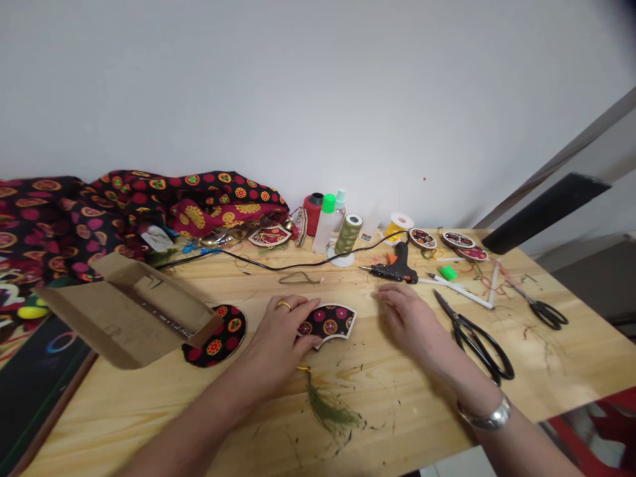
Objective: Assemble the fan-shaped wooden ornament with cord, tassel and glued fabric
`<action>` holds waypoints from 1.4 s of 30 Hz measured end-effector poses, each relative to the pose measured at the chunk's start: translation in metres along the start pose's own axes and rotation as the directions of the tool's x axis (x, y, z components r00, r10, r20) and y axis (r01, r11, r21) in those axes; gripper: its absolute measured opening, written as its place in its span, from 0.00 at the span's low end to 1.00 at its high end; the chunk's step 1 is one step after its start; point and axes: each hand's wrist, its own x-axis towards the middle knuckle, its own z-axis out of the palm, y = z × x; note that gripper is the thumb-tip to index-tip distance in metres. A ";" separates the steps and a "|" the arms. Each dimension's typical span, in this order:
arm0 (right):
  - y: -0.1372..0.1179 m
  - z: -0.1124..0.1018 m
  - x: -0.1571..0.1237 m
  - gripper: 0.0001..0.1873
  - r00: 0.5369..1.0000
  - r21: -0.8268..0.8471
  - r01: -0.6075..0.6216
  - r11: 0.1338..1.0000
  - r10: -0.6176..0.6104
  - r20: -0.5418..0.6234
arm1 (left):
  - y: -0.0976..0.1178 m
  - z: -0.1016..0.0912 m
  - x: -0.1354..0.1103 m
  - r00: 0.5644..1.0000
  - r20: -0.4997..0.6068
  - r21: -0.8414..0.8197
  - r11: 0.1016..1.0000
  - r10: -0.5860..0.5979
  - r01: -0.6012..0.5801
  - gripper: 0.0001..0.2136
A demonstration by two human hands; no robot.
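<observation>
My left hand (282, 329), a gold ring on one finger, rests on the wooden table (397, 404) and pinches the left edge of a fan-shaped piece (332, 321) covered in black fabric with red dots. A green tassel (325, 404) on a yellow loop lies just below that hand. My right hand (408, 317) lies flat on the table to the right of the fan piece, fingers stretched out and holding nothing. A silver bangle (489, 416) is on that wrist. A black glue gun (395, 268) stands just beyond the right hand.
An open cardboard box (124, 308) and a round fabric-covered disc (218, 334) lie at left. Patterned cloth (124, 205) is heaped at the back left. Bottles and thread spools (338, 228) stand by the wall. Black scissors (474, 338) and a smaller pair (544, 310) lie at right.
</observation>
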 end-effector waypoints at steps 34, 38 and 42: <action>-0.038 0.004 0.006 0.17 0.965 0.164 0.196 0.967 -0.220 0.142 | 0.001 0.001 -0.001 0.984 -0.137 0.041 0.993 0.113 -0.108 0.19; -0.041 0.006 0.007 0.19 0.964 0.153 0.191 0.969 -0.215 0.156 | 0.001 0.003 -0.002 0.988 -0.114 0.064 0.993 0.104 -0.097 0.19; -0.043 0.008 0.009 0.20 0.962 0.146 0.196 0.970 -0.219 0.162 | 0.001 0.002 -0.001 0.992 -0.089 0.066 0.994 0.091 -0.085 0.18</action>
